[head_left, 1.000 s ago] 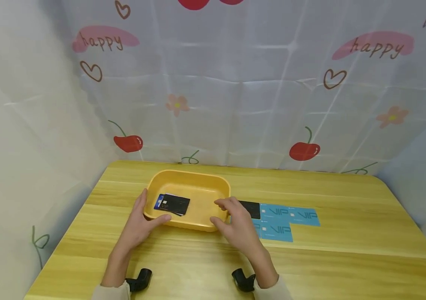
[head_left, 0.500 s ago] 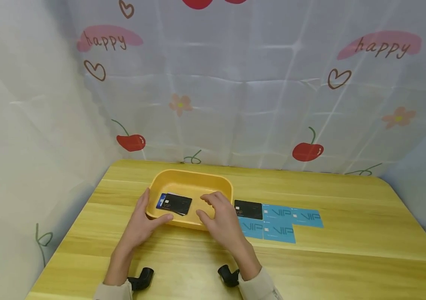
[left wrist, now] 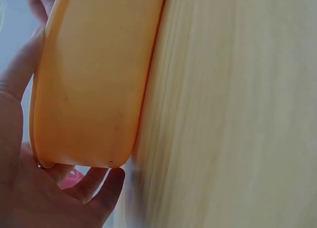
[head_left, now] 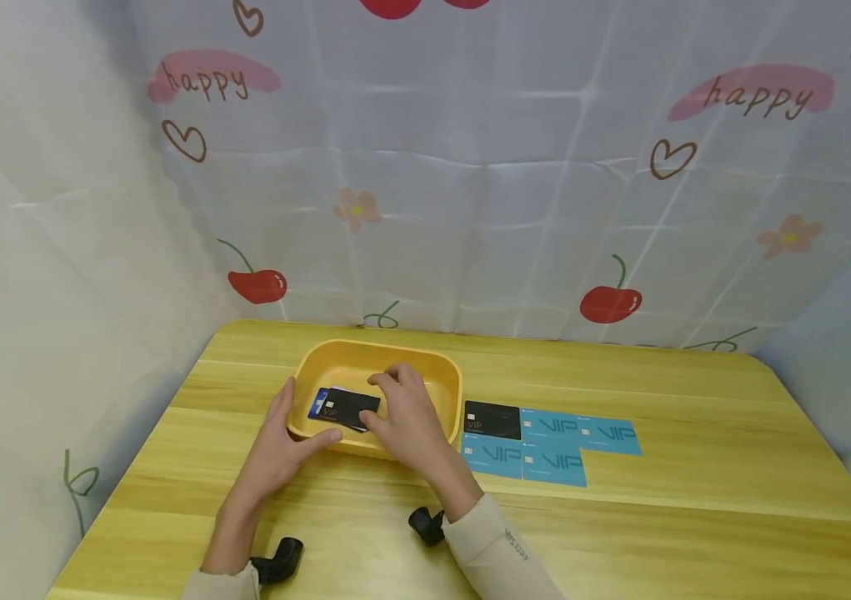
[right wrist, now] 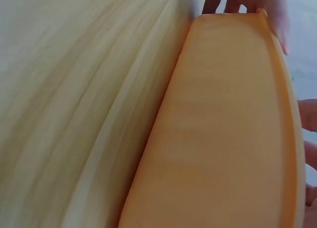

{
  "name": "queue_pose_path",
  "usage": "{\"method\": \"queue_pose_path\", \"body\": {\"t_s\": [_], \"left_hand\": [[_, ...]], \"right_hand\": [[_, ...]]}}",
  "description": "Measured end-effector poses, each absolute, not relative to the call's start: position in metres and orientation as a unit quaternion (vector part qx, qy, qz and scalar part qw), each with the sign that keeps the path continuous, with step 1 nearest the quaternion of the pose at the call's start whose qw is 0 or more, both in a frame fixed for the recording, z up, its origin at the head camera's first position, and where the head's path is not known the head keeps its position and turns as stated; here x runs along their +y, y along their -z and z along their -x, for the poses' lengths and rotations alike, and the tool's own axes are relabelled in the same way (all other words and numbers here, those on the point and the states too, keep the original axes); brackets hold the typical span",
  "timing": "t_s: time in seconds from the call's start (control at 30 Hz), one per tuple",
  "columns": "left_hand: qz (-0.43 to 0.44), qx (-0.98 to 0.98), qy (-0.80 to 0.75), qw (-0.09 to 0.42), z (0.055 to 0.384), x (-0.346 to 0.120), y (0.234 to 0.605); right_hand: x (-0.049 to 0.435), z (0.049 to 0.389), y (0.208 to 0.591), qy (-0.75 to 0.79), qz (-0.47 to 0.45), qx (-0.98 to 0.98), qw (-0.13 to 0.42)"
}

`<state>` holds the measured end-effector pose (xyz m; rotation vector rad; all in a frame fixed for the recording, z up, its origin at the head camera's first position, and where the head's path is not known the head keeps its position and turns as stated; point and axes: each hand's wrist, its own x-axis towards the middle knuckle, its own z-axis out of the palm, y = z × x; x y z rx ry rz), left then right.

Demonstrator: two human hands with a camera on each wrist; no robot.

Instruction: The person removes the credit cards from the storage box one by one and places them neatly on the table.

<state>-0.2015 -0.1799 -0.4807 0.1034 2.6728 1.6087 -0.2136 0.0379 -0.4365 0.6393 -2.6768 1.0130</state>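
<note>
A yellow plastic tray (head_left: 442, 392) rests on the wooden table. My left hand (head_left: 275, 450) grips its left front corner, thumb over the front rim and fingers at the left end; the left wrist view shows these fingers (left wrist: 110, 191) against the tray's end wall. Inside lies a small stack of cards, a black VIP card (head_left: 346, 408) on top and a blue card (head_left: 315, 405) peeking out at the left. My right hand (head_left: 412, 425) reaches over the front rim, thumb at the black card's right edge and fingers curved above the tray. Whether the thumb touches the card I cannot tell.
Right of the tray, a black VIP card (head_left: 493, 420) and several light blue VIP cards (head_left: 554, 464) lie flat in two rows, edge to edge. Table surface (head_left: 718, 442) extends to their right. A printed white curtain (head_left: 470, 208) hangs behind the table.
My right hand has moved left from the tray's right end to the card stack, uncovering the laid-out cards on the table. My left hand has stayed on the tray.
</note>
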Motion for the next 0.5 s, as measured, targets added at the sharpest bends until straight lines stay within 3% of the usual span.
{"method": "queue_pose_path", "body": {"t_s": [0.23,0.5], "left_hand": [[-0.041,0.857,-0.514,0.007,0.201,-0.182,0.482],[-0.041,0.854,-0.519,0.012,0.201,-0.182,0.481]], "right_hand": [[0.022,0.223,0.436,-0.317,-0.245,-0.908,0.121],[0.012,0.234,0.444,-0.343,-0.219,-0.911,0.065]]}}
